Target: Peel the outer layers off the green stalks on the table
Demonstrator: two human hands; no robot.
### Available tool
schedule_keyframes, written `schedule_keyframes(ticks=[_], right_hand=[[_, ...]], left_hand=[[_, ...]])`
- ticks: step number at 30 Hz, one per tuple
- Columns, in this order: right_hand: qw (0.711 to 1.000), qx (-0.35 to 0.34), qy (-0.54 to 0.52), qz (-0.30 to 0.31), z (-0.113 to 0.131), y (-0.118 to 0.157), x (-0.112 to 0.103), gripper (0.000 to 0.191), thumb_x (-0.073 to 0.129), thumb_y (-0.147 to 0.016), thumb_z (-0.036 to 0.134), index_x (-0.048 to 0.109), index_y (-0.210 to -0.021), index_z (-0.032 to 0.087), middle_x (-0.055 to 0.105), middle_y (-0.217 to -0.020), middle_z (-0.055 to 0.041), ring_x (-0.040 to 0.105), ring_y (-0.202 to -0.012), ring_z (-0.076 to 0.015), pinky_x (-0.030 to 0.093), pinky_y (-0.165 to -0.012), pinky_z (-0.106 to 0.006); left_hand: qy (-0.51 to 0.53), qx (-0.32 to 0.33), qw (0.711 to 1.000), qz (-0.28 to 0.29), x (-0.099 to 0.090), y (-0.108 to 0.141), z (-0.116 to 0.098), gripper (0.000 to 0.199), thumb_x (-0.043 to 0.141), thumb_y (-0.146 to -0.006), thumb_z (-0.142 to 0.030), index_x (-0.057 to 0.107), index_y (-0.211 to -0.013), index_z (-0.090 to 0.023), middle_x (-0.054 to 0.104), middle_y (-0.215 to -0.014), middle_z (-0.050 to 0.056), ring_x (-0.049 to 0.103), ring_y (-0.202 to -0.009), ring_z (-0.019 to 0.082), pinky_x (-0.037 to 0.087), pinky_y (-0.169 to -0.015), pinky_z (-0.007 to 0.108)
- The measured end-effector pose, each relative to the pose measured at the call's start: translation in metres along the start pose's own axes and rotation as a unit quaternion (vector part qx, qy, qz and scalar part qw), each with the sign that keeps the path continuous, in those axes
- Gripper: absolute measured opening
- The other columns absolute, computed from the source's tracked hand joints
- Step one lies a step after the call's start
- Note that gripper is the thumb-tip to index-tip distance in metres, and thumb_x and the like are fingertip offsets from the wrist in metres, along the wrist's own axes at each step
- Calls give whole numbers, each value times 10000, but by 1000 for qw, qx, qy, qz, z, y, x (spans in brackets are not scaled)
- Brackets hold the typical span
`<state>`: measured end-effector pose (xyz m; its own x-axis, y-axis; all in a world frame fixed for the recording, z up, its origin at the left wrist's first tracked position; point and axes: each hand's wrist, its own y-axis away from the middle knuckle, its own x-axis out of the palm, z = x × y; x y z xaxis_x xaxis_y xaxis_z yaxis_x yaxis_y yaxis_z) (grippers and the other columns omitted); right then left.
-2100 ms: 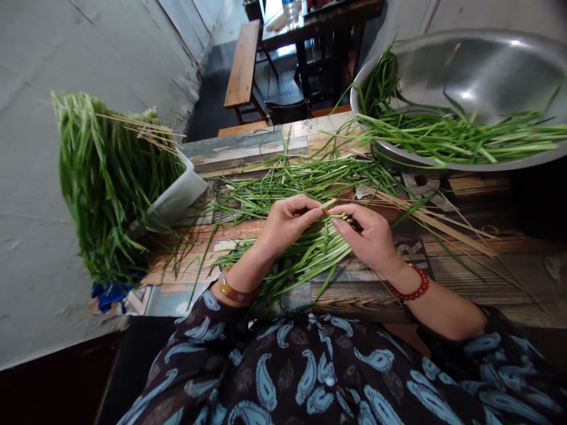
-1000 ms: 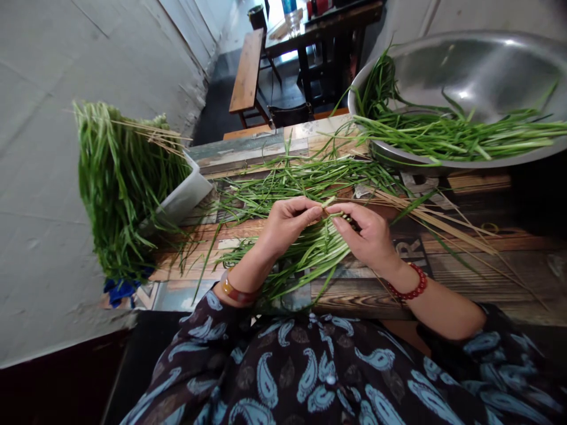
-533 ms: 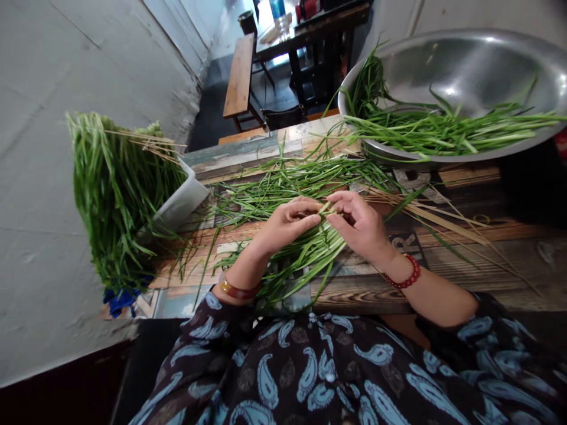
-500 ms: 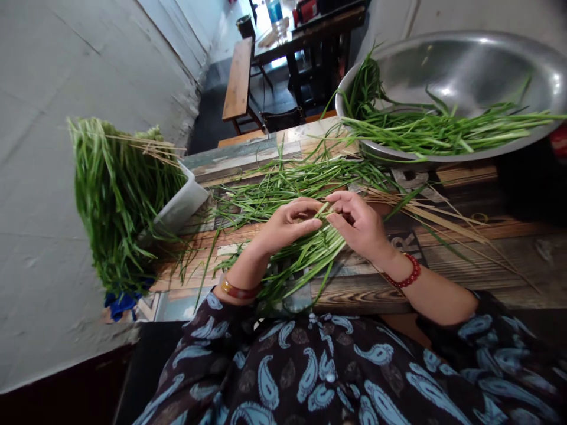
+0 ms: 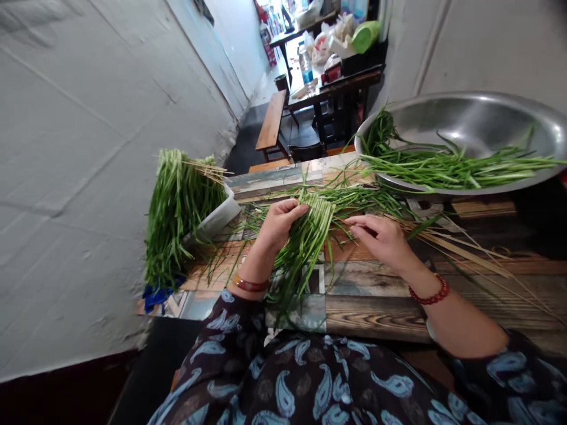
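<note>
My left hand (image 5: 282,223) pinches the upper left end of a row of garlic chives (image 5: 315,215). The pale stems lie side by side, and the green leaves hang down toward the table's front edge. To the right, my right hand (image 5: 381,237) has its thumb and forefinger closed at the row's other side. A thin stick, apparently a bamboo skewer, runs from the chives to those fingertips; most of it is hidden. Behind the hands, loose chives (image 5: 363,198) lie across the wooden table (image 5: 372,301).
A large steel basin (image 5: 478,112) with more chives stands at the back right. Loose bamboo skewers (image 5: 469,254) lie on the table's right side. At left, a white plastic tub (image 5: 220,219) carries skewered chives (image 5: 177,218) beside the wall. A bench (image 5: 271,121) stands beyond.
My hands have drawn apart, the right one moving rightward from the left. The row of chives now shows spread between them. The view has tilted up and turned left.
</note>
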<state>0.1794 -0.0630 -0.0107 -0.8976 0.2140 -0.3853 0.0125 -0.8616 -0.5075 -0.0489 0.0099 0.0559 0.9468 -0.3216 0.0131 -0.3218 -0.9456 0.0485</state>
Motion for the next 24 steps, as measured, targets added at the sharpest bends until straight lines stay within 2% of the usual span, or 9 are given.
schedule_keyframes(ticks=[2,4,6,9,11,16,24], right_hand=[[999,-42,28,-19,0,-1,0,189,566,-934,287,741,-951,217,762,-889,-56,709,-797,-190,569,-745,-339],[996,-62,53,-23,2,-3,-1,200,550,-946,270,743,-948,220,764,-878,-54,713,-799,-194,571,-749,-344],[993,-84,85,-19,8,-7,-5,208,538,-959,265,742,-972,223,766,-903,-55,715,-812,-195,567,-751,-342],[979,-130,157,-13,23,-19,-15,206,541,-966,269,742,-999,236,765,-949,-51,715,-835,-197,550,-734,-328],[966,-159,204,-15,37,-31,-22,205,546,-965,275,747,-991,242,763,-943,-48,713,-839,-204,533,-707,-321],[951,-197,237,-21,67,-58,-32,210,553,-960,276,760,-961,244,768,-942,-47,711,-853,-223,529,-729,-345],[952,-212,219,3,93,-67,-19,202,567,-951,279,762,-943,228,778,-963,-44,723,-884,-220,543,-762,-347]], left_hand=[[19,6,1000,23,-1,5,-4,321,859,-645,-417,726,-780,-159,660,-681,-11,588,-665,109,446,-651,225],[39,7,998,50,-2,11,-6,395,862,-641,-450,758,-890,-161,716,-774,17,642,-769,138,482,-743,249],[54,1,997,59,-4,15,-9,381,843,-671,-481,759,-842,-151,714,-745,14,637,-721,122,484,-719,241],[85,4,996,41,-10,22,-14,356,850,-677,-465,704,-692,-140,664,-639,-17,570,-576,74,452,-602,208],[103,8,994,35,-12,27,-19,365,862,-667,-451,678,-665,-136,651,-617,-22,562,-552,68,447,-574,201],[144,21,989,40,-17,41,-30,362,857,-669,-462,697,-705,-140,665,-619,-8,608,-584,96,480,-602,220],[158,96,981,54,-37,54,-35,381,897,-609,-441,732,-763,-134,716,-729,32,630,-681,120,469,-663,233]])
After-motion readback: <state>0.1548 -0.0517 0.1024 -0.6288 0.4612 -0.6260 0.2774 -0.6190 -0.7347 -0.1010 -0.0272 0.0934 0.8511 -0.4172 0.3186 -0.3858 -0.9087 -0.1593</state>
